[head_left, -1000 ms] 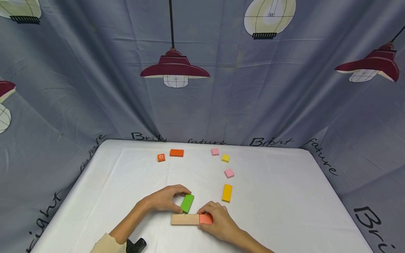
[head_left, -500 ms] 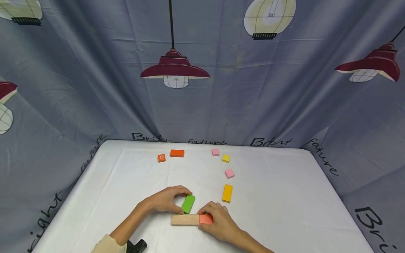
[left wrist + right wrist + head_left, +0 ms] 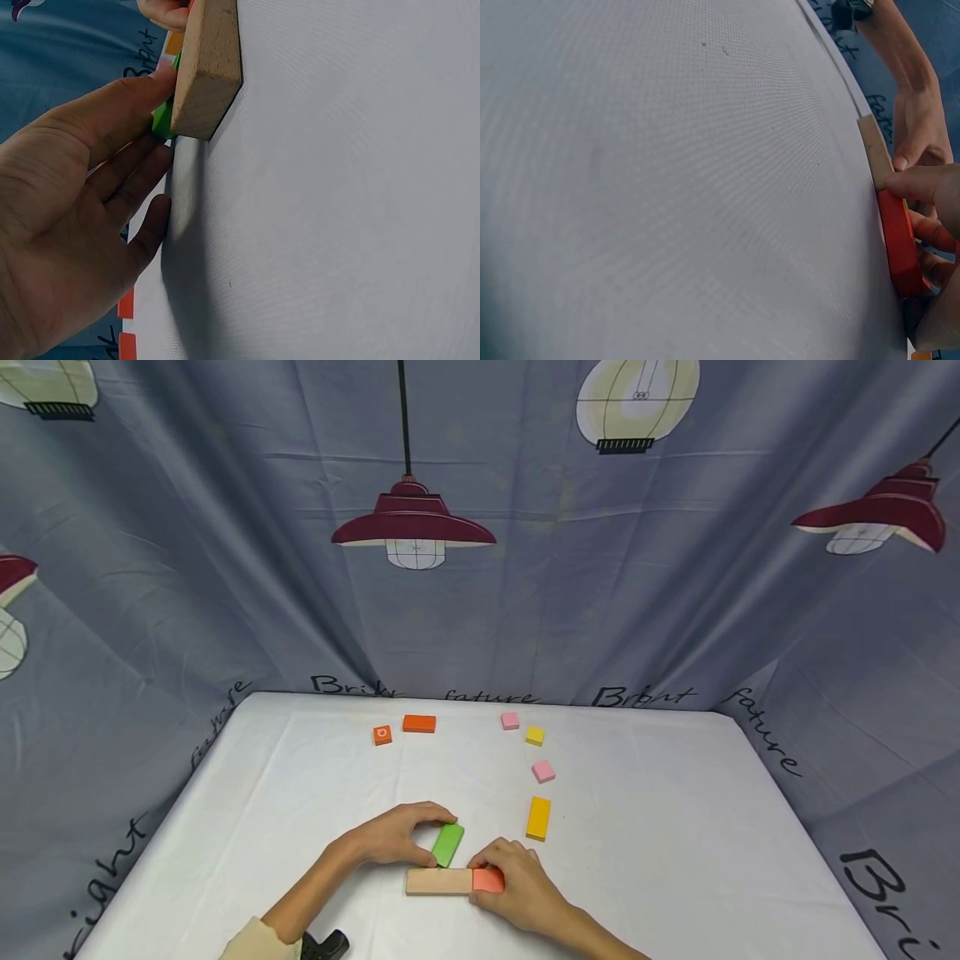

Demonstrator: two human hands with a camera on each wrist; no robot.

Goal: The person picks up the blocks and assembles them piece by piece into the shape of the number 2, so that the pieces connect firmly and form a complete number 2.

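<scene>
My left hand point(image 3: 401, 833) pinches a green block point(image 3: 448, 845) between thumb and fingers. The green block lies slanted, its near end close against the far side of a plain wooden block point(image 3: 438, 882). My right hand point(image 3: 521, 885) grips a red block point(image 3: 488, 881), which lies end to end with the wooden block. In the right wrist view the right thumb lies by the joint between the red block point(image 3: 901, 247) and the wooden block point(image 3: 874, 150). From the left wrist, the wooden block point(image 3: 210, 71) hides most of the green block point(image 3: 163, 120).
Beyond the hands lie a long yellow block point(image 3: 538, 818), a pink block point(image 3: 543, 771), a small yellow block point(image 3: 535, 736) and another pink block point(image 3: 510, 721). Farther left are an orange block point(image 3: 419, 723) and an orange cube point(image 3: 382, 735). A white cloth point(image 3: 675, 827) covers the table.
The left hand and the green block have shifted very slightly to the right. My right hand, the red block and the wooden block stay where they were.
</scene>
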